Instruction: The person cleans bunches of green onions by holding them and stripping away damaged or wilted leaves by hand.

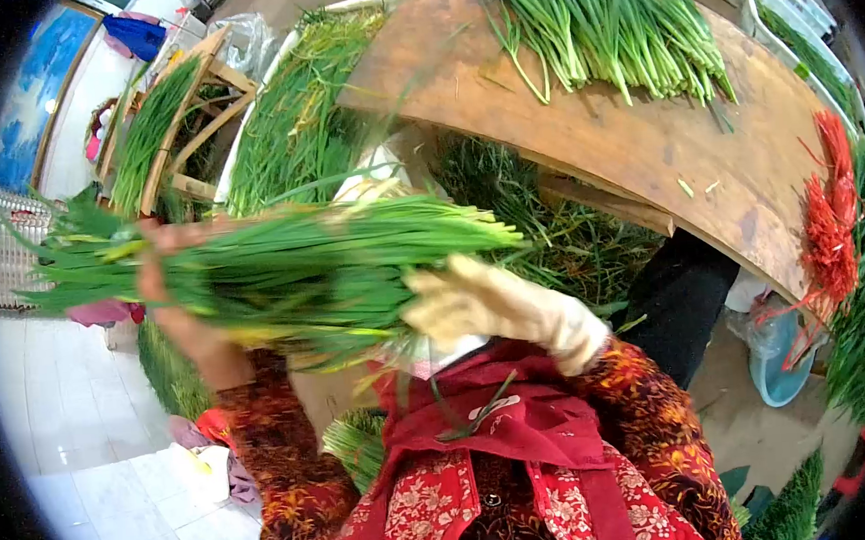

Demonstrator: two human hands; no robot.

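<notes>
A large bunch of garlic chives [331,252] lies crosswise in front of my chest, leaf tips to the left and cut stalk ends to the right. My bare left hand [178,293] is wrapped round its leafy end and is smeared a little by motion. My right hand [491,311], in a cream-coloured glove, is at the lower edge of the stalk end with its fingers stretched out. Whether it presses on the stalks or only brushes them, I cannot tell. A few loose yellowish leaves hang below the bunch.
A wooden board [564,135] carries a pile of chives [616,31] and a bundle of red ties [830,222]. Behind the held bunch, a white-rimmed container [243,138] is full of loose chives. A wooden rack [182,127] stands left; a light-blue basin [775,361] is below right.
</notes>
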